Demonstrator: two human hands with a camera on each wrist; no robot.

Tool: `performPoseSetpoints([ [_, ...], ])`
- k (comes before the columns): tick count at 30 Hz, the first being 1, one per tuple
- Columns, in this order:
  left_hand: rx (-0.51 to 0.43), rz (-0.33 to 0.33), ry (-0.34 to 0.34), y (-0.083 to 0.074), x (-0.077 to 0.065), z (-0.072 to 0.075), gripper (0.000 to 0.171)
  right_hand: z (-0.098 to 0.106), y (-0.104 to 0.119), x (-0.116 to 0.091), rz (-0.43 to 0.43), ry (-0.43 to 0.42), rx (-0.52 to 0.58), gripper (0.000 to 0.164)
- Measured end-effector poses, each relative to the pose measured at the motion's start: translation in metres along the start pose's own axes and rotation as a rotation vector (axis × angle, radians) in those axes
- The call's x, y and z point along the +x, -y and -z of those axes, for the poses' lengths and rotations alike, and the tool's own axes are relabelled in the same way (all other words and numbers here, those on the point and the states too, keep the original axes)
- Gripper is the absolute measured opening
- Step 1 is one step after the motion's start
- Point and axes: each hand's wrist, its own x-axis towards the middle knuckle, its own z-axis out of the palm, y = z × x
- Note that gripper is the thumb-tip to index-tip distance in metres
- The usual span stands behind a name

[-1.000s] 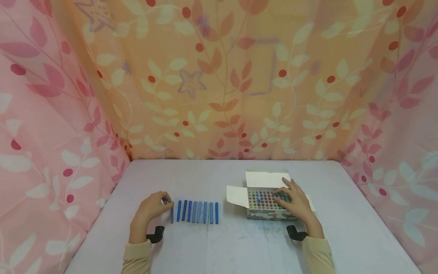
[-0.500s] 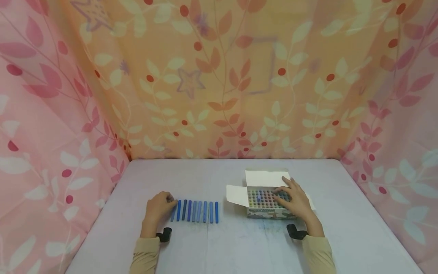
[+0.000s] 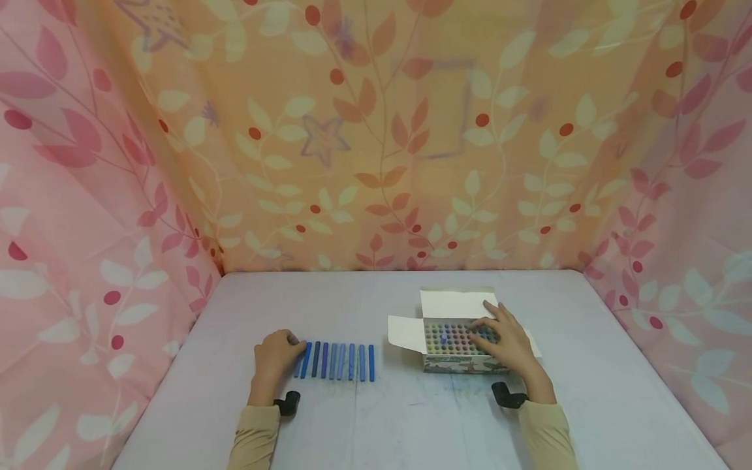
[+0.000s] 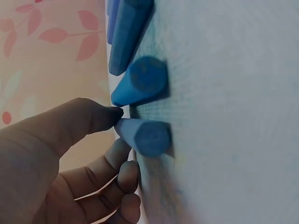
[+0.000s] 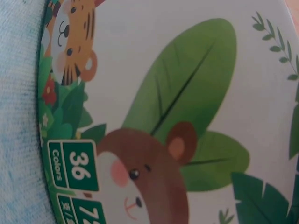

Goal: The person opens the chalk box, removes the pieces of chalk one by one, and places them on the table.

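My left hand (image 3: 279, 356) is at the left end of a row of blue chalk sticks (image 3: 343, 361). Its thumb and forefinger pinch the far end of the leftmost, greyish-blue chalk stick (image 4: 153, 139), which lies on the table. A brighter blue chalk stick (image 4: 148, 74) lies close beside it, slightly slanted. Over on the right, my right hand (image 3: 510, 343) rests across the open chalk box (image 3: 464, 364), fingers spread over its right part and thumb above the chalk tops. In the right wrist view, the printed box side (image 5: 140, 93) fills most of the picture, and the hand is out of sight.
The box's white flaps (image 3: 405, 333) stand folded out at the left and back. One blue chalk stick (image 3: 444, 339) sticks up above the others in the box. Patterned curtains (image 3: 376, 130) enclose the white-covered table (image 3: 399, 431) at the back and sides.
My left hand has moved right, bringing the leftmost chalk stick close against the row. The stick beside it now slants a little. My right hand has stayed on the box.
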Motion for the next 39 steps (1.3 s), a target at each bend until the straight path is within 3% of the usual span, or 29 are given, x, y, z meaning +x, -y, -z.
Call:
performPoseSetpoints([
  [8, 0.024, -0.021, -0.068, -0.002, 0.002, 0.003, 0.031, 0.002, 0.001, 0.002, 0.004, 0.004, 0.0, 0.018],
  [14, 0.012, -0.074, -0.103, -0.014, 0.001, 0.011, 0.028, 0.005, 0.002, 0.004, 0.01, 0.002, 0.001, 0.018],
  [18, 0.014, -0.138, -0.115, -0.026, -0.001, 0.016, 0.025, 0.004, 0.001, 0.003, 0.011, 0.006, 0.001, 0.018],
  [23, 0.005, -0.233, -0.177, -0.043, -0.001, 0.019, 0.022, 0.001, 0.0, 0.0, 0.011, 0.004, 0.003, 0.018],
  [28, -0.05, -0.288, -0.196, -0.064, -0.004, 0.019, 0.02, 0.0, 0.0, -0.002, 0.013, -0.006, 0.002, 0.018],
  [39, -0.149, -0.427, -0.216, -0.106, -0.007, 0.001, 0.015, -0.002, -0.002, -0.002, 0.02, -0.019, 0.0, 0.018],
])
